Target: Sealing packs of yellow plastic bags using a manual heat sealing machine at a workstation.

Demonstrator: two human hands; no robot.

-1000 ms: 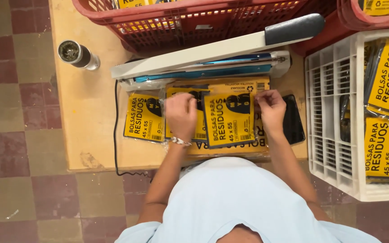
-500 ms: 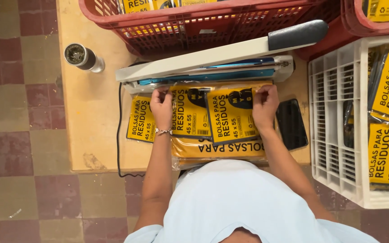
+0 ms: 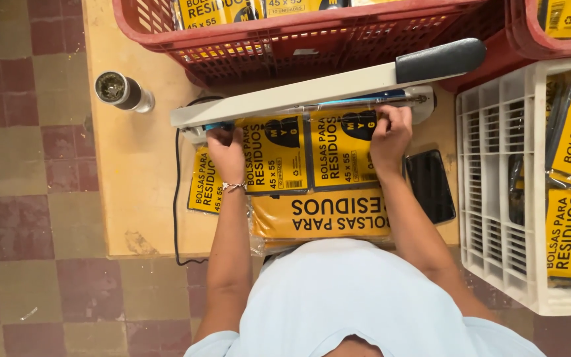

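A clear plastic pack (image 3: pixel 312 155) holding yellow-and-black folded bags lies on the wooden table (image 3: pixel 137 192), its far edge under the raised arm of a white heat sealer (image 3: pixel 328 86) with a dark grey handle. My left hand (image 3: pixel 227 151) grips the pack's left far corner; a thin bracelet is on that wrist. My right hand (image 3: pixel 391 135) grips the right far corner by the sealer's bar. Another yellow pack (image 3: pixel 318 215) lies beneath, nearer my body, and a third (image 3: pixel 203 188) pokes out at the left.
A red crate (image 3: pixel 312 39) with more yellow packs stands behind the sealer. At the right, a white crate (image 3: pixel 497 198) holds several packs. A black phone (image 3: pixel 431 185) lies right of my forearm. A dark cup (image 3: pixel 121 90) stands at the table's left. A black cable (image 3: pixel 177 198) runs down.
Both hands have pushed the clear pack away from my body, so its far edge now lies under the sealer's raised arm. The camera view has also shifted closer.
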